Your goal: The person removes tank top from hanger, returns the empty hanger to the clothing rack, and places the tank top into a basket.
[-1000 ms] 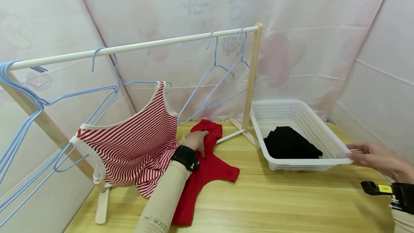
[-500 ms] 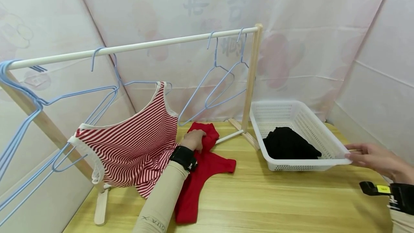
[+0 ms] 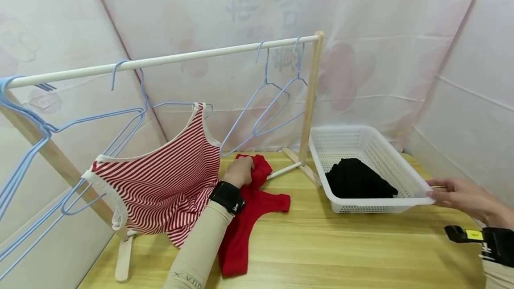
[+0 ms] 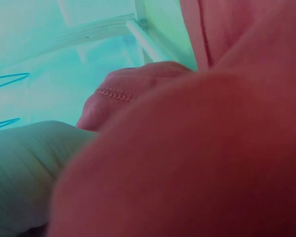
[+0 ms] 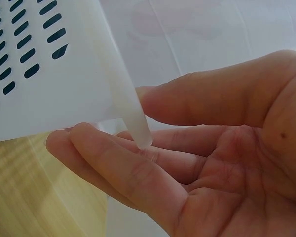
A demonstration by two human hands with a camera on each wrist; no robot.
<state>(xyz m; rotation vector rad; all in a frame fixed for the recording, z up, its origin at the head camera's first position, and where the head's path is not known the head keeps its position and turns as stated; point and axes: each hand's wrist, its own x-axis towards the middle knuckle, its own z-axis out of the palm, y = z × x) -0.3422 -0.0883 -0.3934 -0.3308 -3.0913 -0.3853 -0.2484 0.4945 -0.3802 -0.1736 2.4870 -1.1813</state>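
Note:
My left hand [image 3: 239,173] grips the bunched far part of a red tank top [image 3: 236,249] on the table; its fingertips are hidden in the cloth. The top's near end lies flat toward me. In the left wrist view, blurred red cloth [image 4: 187,168] covers most of the picture. At the right, my right hand [image 3: 466,197] holds the near right corner of a white plastic basket [image 3: 381,201]. The right wrist view has the thumb against the rim [image 5: 130,94] and the other fingers beneath it. A crumpled black garment [image 3: 359,179] lies inside the basket.
A red-and-white striped tank top [image 3: 168,182] hangs on a blue hanger from the rack's white rod [image 3: 192,53], left of my left arm. Two bare blue hangers [image 3: 266,84] are near the rack's right post [image 3: 311,101]. Several more hangers [image 3: 30,115] cluster at the left end.
The red tank top has slid slightly toward the left and its far part is more bunched under my left hand. My right hand and the basket have stayed put.

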